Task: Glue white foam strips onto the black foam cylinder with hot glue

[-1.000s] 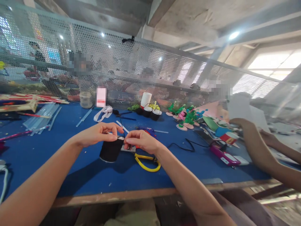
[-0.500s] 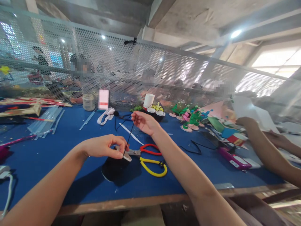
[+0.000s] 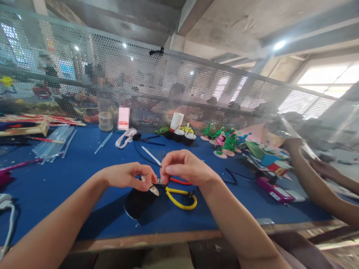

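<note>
My left hand (image 3: 130, 177) is closed on the rim of a small black cup (image 3: 138, 204), which tilts over the blue tabletop. Part of the cup's white inner edge (image 3: 154, 191) shows below my fingertips. Close to its right, my right hand (image 3: 185, 166) pinches a thin black cord; most of the cord is hidden by the fingers. Beneath my right hand lie scissors with one red and one yellow handle (image 3: 182, 207). Their blades are mostly covered by my hands and the cup.
Behind my hands lie a white strip (image 3: 151, 155) and a white ribbon (image 3: 125, 139). Small cups (image 3: 189, 139) and green figures (image 3: 231, 144) stand farther back. Clear sticks (image 3: 53, 144) lie left. At right are a purple device (image 3: 275, 190) and another person's arm (image 3: 311, 175).
My right hand has come down toward the cup, from where it held the black cord stretched upward. My left hand stays on the cup, which has shifted slightly right.
</note>
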Demonstrator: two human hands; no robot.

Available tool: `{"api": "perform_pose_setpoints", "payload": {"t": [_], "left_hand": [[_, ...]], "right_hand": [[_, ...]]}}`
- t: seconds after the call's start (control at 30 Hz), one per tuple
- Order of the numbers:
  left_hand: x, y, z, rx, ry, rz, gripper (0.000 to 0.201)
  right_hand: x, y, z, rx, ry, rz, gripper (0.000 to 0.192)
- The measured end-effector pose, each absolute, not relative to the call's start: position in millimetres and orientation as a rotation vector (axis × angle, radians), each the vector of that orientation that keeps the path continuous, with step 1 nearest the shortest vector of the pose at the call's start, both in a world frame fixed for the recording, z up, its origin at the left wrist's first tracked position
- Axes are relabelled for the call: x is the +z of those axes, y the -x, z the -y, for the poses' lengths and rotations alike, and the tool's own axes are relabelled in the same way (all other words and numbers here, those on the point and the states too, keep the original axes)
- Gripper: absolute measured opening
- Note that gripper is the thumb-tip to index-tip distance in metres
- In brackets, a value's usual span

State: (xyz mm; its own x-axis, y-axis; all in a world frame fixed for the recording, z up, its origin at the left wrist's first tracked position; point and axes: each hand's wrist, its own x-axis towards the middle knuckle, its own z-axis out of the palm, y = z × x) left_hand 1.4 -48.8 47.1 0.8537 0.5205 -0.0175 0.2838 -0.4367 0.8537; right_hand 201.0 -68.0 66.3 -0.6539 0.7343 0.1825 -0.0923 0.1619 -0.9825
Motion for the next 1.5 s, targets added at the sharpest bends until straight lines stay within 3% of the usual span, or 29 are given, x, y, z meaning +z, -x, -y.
{"api": "perform_pose_setpoints", "payload": {"t": [0.17,0.27,0.37,0.7,1.27,1.4,1.5], "left_hand": [[46,0,41,0.613,-1.949,-0.771,0.020],[39,-2,32,0.846,-1.864,-0.928,0.022],[29,-7,25,0.949,-1.827,-1.006,0.023],[13,-17,24,0.947,-1.983,-0.910,0.018],[18,-16,29,0.806,-2.352,-0.838,0.017],[18,-16,29,0.824,-2.305,-0.872,0.016],[17,-16,30,0.844,-2.283,-0.865,0.015]], "right_hand": [[37,-231,20,1.045,0.915,1.410,0.013],[14,-243,-2,0.692,1.283,1.614,0.008],[5,-238,0,0.448,1.315,1.712,0.009],[12,-200,31,0.460,0.956,1.954,0.012],[17,-214,26,1.162,0.931,1.906,0.019],[21,-217,21,1.084,1.026,1.858,0.017],[30,-214,9,0.843,1.074,1.923,0.015]]}}
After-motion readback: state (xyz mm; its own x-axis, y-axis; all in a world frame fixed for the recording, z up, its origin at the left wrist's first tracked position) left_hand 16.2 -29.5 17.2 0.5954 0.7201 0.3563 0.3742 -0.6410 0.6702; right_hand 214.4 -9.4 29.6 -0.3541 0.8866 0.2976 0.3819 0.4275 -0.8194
